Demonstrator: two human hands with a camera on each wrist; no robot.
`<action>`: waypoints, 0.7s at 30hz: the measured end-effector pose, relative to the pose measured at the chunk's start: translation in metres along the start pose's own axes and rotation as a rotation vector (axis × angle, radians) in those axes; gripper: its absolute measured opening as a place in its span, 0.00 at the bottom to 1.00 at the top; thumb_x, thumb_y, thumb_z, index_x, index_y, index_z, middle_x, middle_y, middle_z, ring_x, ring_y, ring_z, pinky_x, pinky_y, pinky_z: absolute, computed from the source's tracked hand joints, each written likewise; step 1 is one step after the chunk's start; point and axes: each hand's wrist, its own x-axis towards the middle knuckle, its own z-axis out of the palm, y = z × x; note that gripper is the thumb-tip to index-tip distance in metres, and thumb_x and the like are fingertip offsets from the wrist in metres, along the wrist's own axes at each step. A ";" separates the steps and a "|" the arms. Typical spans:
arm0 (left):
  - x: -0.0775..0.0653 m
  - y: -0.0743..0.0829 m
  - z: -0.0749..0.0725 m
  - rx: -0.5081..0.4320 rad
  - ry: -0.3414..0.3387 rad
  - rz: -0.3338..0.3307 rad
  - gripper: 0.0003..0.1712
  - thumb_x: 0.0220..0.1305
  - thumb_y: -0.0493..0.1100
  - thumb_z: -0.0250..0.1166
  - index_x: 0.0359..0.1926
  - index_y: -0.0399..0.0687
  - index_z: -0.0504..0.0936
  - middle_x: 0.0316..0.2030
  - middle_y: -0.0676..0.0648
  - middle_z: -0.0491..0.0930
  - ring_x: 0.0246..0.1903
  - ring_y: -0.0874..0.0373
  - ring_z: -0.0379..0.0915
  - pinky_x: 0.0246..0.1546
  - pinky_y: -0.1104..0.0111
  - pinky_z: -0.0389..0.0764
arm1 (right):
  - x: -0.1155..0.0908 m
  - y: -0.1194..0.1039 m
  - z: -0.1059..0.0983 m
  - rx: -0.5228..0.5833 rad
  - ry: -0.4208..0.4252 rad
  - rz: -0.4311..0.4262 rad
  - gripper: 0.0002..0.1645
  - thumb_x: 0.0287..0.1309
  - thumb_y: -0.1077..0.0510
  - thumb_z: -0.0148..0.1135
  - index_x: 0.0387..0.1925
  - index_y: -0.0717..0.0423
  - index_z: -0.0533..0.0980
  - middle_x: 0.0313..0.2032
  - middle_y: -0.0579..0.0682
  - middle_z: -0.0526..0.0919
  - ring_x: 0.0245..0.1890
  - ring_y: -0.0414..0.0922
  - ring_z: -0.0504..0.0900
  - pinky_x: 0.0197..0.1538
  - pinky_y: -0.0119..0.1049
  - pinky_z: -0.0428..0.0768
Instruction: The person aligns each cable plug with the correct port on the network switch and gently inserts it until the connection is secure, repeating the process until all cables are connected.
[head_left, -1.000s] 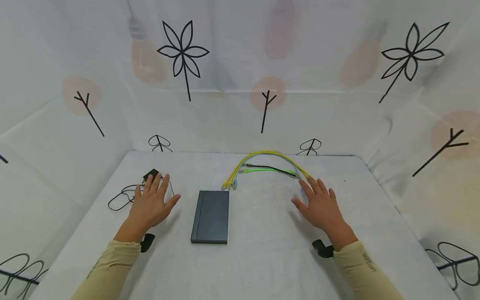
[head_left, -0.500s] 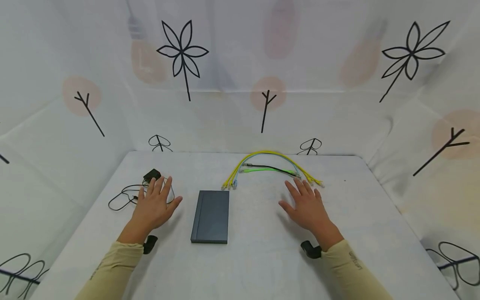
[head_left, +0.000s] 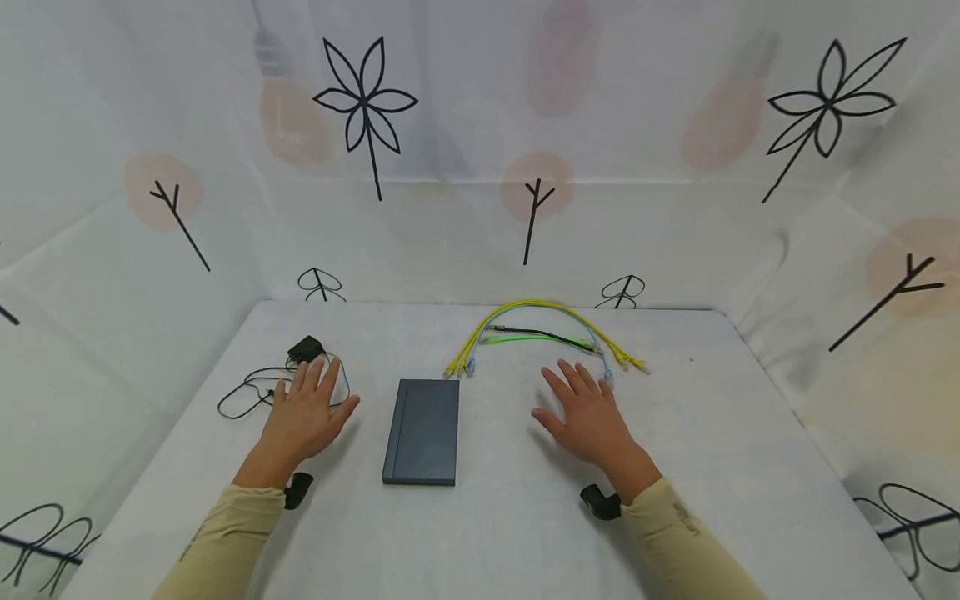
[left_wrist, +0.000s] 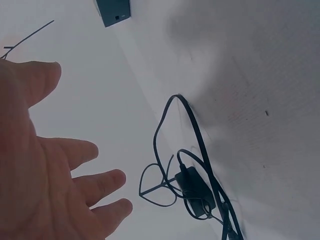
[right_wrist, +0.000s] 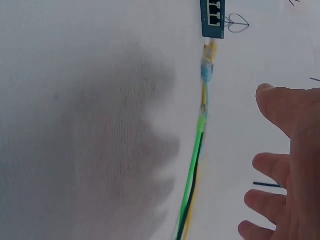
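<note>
My left hand (head_left: 302, 421) is held over the table with fingers spread, palm down and holding nothing. Just beyond its fingertips lies a black power adapter (head_left: 305, 349) with a looped thin cord (head_left: 242, 388). The right hand (head_left: 589, 423), also spread and holding nothing, hovers in front of the Ethernet cables. Between the hands lies a flat dark grey network switch (head_left: 422, 432); the right wrist view shows its row of ports (right_wrist: 215, 14). Behind it are yellow Ethernet cables (head_left: 531, 302) in an arc, a light blue one (head_left: 577, 317), a green one (head_left: 525, 337) and a black one (head_left: 551, 335).
A white cloth covers the table (head_left: 510, 533). White fabric walls (head_left: 450, 233) with printed plants rise at the back and both sides. A black wrist camera (head_left: 600, 503) sits under the right wrist, another camera (head_left: 298, 490) under the left.
My right hand has moved left, away from the right ends of the cables, which now show. The left hand has shifted only slightly. The objects stay where they were.
</note>
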 end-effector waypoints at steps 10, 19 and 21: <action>0.000 -0.004 0.004 0.005 -0.025 -0.022 0.45 0.70 0.63 0.49 0.75 0.39 0.51 0.72 0.31 0.52 0.72 0.31 0.41 0.66 0.33 0.46 | 0.001 -0.011 0.008 0.023 -0.028 -0.026 0.43 0.62 0.34 0.56 0.73 0.45 0.61 0.74 0.54 0.57 0.74 0.60 0.53 0.69 0.66 0.55; 0.000 -0.008 0.005 0.009 -0.041 -0.046 0.45 0.70 0.63 0.51 0.74 0.38 0.52 0.71 0.28 0.54 0.71 0.30 0.46 0.65 0.33 0.51 | -0.001 -0.022 0.016 0.049 -0.060 -0.080 0.41 0.62 0.35 0.57 0.72 0.45 0.61 0.73 0.55 0.58 0.73 0.59 0.55 0.68 0.64 0.58; 0.000 -0.010 0.006 0.002 -0.052 -0.052 0.45 0.69 0.63 0.51 0.75 0.38 0.52 0.71 0.28 0.54 0.71 0.30 0.46 0.65 0.33 0.51 | -0.001 -0.025 0.017 0.053 -0.071 -0.089 0.42 0.62 0.35 0.57 0.72 0.45 0.61 0.74 0.54 0.58 0.74 0.58 0.55 0.68 0.64 0.58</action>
